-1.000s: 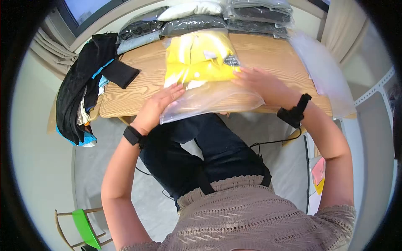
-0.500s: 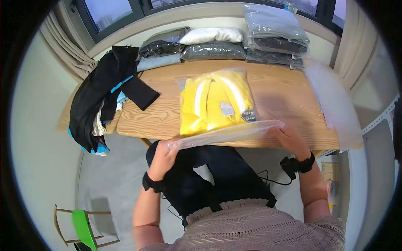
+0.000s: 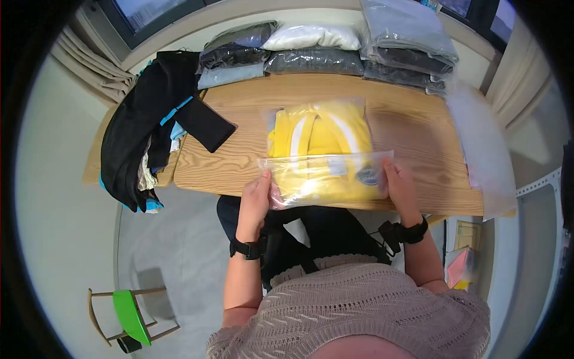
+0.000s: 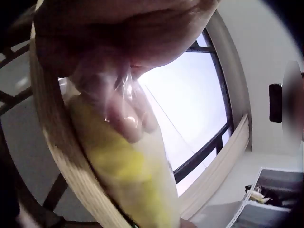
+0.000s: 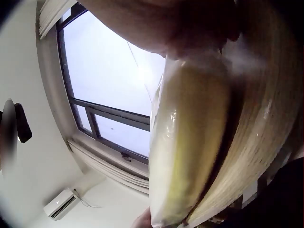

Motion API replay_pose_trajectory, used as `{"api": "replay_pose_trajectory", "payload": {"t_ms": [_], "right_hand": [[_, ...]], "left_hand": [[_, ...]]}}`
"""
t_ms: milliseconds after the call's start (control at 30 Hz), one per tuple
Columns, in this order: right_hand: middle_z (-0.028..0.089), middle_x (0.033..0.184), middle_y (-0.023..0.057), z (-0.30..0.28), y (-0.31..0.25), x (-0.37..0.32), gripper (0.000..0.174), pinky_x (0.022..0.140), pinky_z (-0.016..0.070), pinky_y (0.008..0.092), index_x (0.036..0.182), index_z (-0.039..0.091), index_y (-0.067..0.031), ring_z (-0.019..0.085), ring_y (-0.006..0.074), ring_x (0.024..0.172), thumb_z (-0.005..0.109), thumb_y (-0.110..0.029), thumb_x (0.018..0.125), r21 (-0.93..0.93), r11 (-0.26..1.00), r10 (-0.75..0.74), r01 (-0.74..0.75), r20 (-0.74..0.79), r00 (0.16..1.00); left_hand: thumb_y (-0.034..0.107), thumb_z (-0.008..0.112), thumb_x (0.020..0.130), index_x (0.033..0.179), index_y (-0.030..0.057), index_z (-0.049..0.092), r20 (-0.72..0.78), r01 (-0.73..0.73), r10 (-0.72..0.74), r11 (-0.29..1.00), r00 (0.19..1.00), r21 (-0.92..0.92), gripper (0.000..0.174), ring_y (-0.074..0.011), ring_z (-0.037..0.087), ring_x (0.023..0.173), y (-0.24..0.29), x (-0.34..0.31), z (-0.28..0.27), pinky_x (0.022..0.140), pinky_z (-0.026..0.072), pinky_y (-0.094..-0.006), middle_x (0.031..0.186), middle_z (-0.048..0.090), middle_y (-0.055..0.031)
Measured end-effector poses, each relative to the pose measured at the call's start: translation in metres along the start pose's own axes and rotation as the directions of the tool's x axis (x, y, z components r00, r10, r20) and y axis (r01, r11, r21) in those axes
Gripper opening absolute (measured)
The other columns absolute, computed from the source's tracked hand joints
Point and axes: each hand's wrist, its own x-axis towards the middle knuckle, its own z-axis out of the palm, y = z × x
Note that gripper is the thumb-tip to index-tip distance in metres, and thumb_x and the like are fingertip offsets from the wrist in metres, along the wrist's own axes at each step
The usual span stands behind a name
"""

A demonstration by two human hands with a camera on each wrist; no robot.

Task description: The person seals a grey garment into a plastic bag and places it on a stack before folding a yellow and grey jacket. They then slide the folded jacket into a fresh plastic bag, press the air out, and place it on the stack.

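A folded yellow garment with white stripes lies in a clear plastic bag at the table's front edge. The bag's flap is folded back over the garment's near part. My left hand pinches the bag's left side, and my right hand pinches its right side. In the left wrist view, fingers lie beneath the clear film, beside the yellow cloth. The right wrist view shows my right hand at the bag's edge, its fingertips mostly hidden.
Bagged garments are stacked along the back of the wooden table. Black clothing hangs over the left end. Translucent bags overhang the right end. A green-backed chair stands at lower left.
Both hands first lay on the bag, then held up its open end near the table edge. Now that end is folded away from the body over the garment, with a hand gripping each side.
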Motion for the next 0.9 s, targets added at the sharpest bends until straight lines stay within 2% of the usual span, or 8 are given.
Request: {"api": "replay_pose_trajectory", "payload": {"t_ms": [167,267,433,500,567,633,700,900], "right_hand": [[0.047,0.056,-0.0011,-0.002,-0.018,0.001,0.041,0.045,0.0334,0.0232,0.070,0.057,-0.0032,0.043,0.0066,0.048,0.049,-0.035,0.096,0.071,0.993,0.090,-0.095,0.074,0.993],[0.046,0.055,-0.0019,-0.001,-0.015,0.004,0.041,0.045,0.0315,0.0223,0.069,0.056,-0.0041,0.042,0.0061,0.048,0.048,-0.034,0.096,0.063,0.994,0.088,-0.092,0.056,0.995],[0.051,0.065,-0.0002,0.004,-0.017,-0.001,0.033,0.056,0.0376,0.0217,0.075,0.056,-0.0032,0.049,0.0089,0.060,0.049,-0.028,0.096,0.044,0.994,0.109,-0.105,-0.100,0.989],[0.055,0.079,0.0024,0.026,-0.036,-0.014,0.018,0.075,0.0413,0.0248,0.088,0.056,-0.0020,0.052,0.0133,0.080,0.051,-0.019,0.094,-0.172,0.956,-0.292,0.238,-0.636,0.714],[0.057,0.096,0.0078,0.037,-0.049,-0.034,0.014,0.089,0.0397,0.0327,0.099,0.055,-0.0024,0.053,0.0203,0.095,0.055,-0.012,0.090,-0.348,0.871,-0.491,0.347,-0.602,0.630],[0.059,0.106,0.0113,0.048,-0.057,-0.046,0.017,0.092,0.0395,0.0379,0.102,0.057,-0.0048,0.054,0.0253,0.101,0.058,-0.008,0.086,-0.471,0.576,-0.740,0.668,0.048,0.671],[0.057,0.116,0.0130,0.072,-0.077,-0.039,0.026,0.096,0.0370,0.0421,0.107,0.058,-0.0057,0.052,0.0298,0.110,0.061,-0.010,0.082,-0.524,0.539,-0.641,0.659,0.253,0.725],[0.055,0.120,0.0106,0.101,-0.080,-0.014,0.034,0.098,0.0345,0.0417,0.113,0.058,-0.0096,0.048,0.0278,0.119,0.063,-0.018,0.080,-0.680,0.386,-0.603,0.624,0.325,0.728]], "left_hand": [[0.033,0.042,0.098,0.068,0.0045,0.057,0.030,0.153,-0.153,0.988,0.988,0.007,0.045,-0.0088,0.049,0.053,-0.005,0.011,-0.009,0.048,0.0358,-0.0225,0.061,0.057,-0.0025],[0.036,0.045,0.097,0.086,-0.0018,0.065,0.168,0.212,-0.186,0.966,0.968,-0.149,0.044,-0.0076,0.053,0.058,-0.011,0.015,-0.013,0.050,0.0385,-0.0207,0.072,0.063,-0.0036],[0.035,0.045,0.097,0.086,-0.0020,0.064,0.237,0.265,-0.219,0.947,0.947,-0.183,0.043,-0.0104,0.057,0.063,-0.006,0.014,-0.015,0.057,0.0430,-0.0224,0.076,0.065,-0.0059],[0.037,0.046,0.097,0.086,-0.0019,0.065,0.264,0.283,-0.234,0.944,0.936,-0.168,0.045,-0.0090,0.056,0.060,-0.011,0.019,-0.019,0.052,0.0408,-0.0209,0.075,0.065,-0.0059],[0.038,0.044,0.097,0.086,-0.0015,0.065,0.264,0.297,-0.252,0.944,0.931,-0.146,0.046,-0.0084,0.056,0.060,-0.018,0.021,-0.021,0.051,0.0389,-0.0207,0.074,0.065,-0.0055],[0.038,0.043,0.098,0.086,-0.0012,0.065,0.309,0.275,-0.223,0.952,0.924,-0.134,0.047,-0.0080,0.056,0.060,-0.015,0.019,-0.024,0.051,0.0382,-0.0207,0.073,0.065,-0.0052],[0.038,0.042,0.098,0.086,-0.0009,0.065,0.344,0.246,-0.189,0.961,0.920,-0.130,0.047,-0.0076,0.056,0.060,-0.011,0.017,-0.024,0.050,0.0375,-0.0208,0.073,0.065,-0.0048],[0.038,0.041,0.099,0.087,-0.0003,0.065,0.362,0.124,-0.093,0.990,0.928,-0.064,0.046,-0.0098,0.056,0.057,0.008,0.009,-0.034,0.055,0.0408,-0.0211,0.072,0.065,-0.0035]]}}
